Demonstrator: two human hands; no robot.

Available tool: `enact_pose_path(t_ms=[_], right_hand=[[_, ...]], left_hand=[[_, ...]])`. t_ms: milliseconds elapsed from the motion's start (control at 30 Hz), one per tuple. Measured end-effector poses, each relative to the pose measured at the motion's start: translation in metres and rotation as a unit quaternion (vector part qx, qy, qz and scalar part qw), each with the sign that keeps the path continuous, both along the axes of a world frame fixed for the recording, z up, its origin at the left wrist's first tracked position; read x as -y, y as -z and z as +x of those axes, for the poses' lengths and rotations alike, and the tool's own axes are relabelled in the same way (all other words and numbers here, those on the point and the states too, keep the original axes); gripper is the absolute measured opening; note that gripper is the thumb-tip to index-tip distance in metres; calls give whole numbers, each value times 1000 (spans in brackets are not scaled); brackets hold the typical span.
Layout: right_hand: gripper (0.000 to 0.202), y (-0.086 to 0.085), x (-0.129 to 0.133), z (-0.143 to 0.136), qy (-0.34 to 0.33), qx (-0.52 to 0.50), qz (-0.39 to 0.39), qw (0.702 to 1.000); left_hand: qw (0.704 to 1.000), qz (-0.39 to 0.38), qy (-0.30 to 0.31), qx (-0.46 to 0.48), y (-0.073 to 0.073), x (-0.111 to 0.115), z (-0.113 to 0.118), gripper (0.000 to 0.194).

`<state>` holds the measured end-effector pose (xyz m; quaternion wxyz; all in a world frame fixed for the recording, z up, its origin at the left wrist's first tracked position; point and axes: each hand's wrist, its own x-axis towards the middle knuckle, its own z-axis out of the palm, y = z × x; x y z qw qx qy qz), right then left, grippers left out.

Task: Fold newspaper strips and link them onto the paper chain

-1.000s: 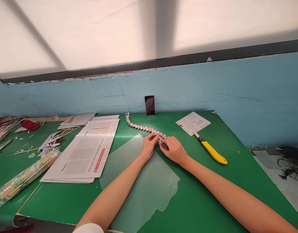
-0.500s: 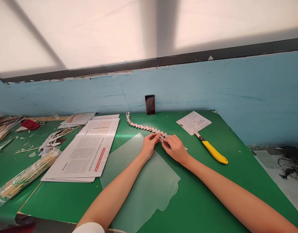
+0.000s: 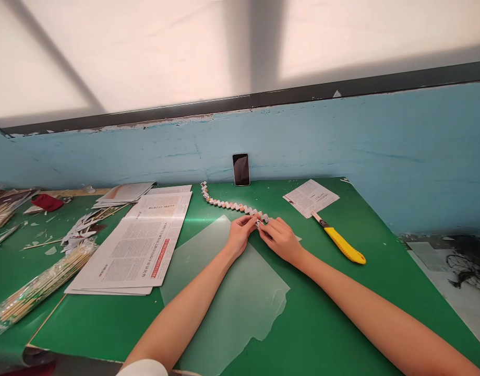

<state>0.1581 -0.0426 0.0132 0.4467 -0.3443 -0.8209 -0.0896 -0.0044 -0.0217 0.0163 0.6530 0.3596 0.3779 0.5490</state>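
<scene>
A zigzag chain of folded paper (image 3: 228, 205) curves across the green table from near the wall to my fingers. At its near end, my left hand (image 3: 240, 233) pinches the chain between thumb and index finger. Close beside it, my right hand (image 3: 279, 237) has its fingers closed on the same end, around a small folded piece of paper; the fingers partly hide it. Under my left forearm lies a translucent sheet (image 3: 232, 303) with a ragged edge.
To the right, a yellow utility knife (image 3: 344, 244) touches a square of newspaper (image 3: 311, 198). A phone (image 3: 241, 169) leans on the blue wall. Folded newspapers (image 3: 134, 245) and bagged bamboo sticks (image 3: 44, 284) lie at left, near paper scraps (image 3: 81, 227) and a red object (image 3: 47, 202).
My right fingers have shifted slightly at the chain's end, and a bit more of the pale paper shows between the hands. The whole view has moved a little; other things stay put.
</scene>
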Motion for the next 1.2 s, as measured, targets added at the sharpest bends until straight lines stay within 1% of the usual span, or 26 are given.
enact_pose_path(t_ms=[167,367,567,667,767,900,1033,1100,1200], right_hand=[[18,-1,0,1,-3,4,4,1000],[15,0,-1,2,-1,2,5,1000],[13,4,-3,3,26,-3,-5,1000],[16,7,-4,4,23,-20,-31,999],[18,9,-6,5,20,-56,-68,996],[20,9,-8,7,36,-123,-117,985],[25,8,-9,8,46,-202,-186,960],[27,7,-10,7,32,-225,-217,949],[29,6,-10,6,4,-234,-230,944]], left_hand=[[1000,2,0,-5,0,0,0,33],[1000,4,-2,-5,1,0,0,32],[1000,8,-6,-15,2,0,0,32],[1000,9,-15,-21,2,-1,1,34],[1000,14,-22,-3,2,0,1,32],[999,36,-2,14,0,1,0,32],[999,43,0,-20,3,1,0,37],[998,51,-8,-43,5,1,0,38],[995,69,-12,-70,6,1,1,38]])
